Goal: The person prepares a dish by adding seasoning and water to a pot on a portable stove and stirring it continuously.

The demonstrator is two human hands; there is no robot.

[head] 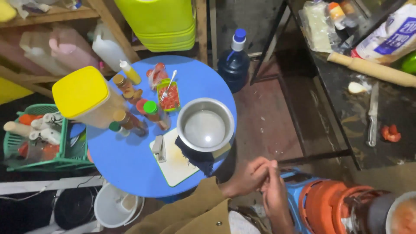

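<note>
Head view: both hands [262, 180] pressed together, grip closed on nothing, steel bowl [205, 124] near

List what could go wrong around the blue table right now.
The steel bowl sits on a dark cloth at the blue table's edge; a snag might tip it. The tightly packed spice bottles could topple. Both hands are clasped beside the orange gas burner.
</note>
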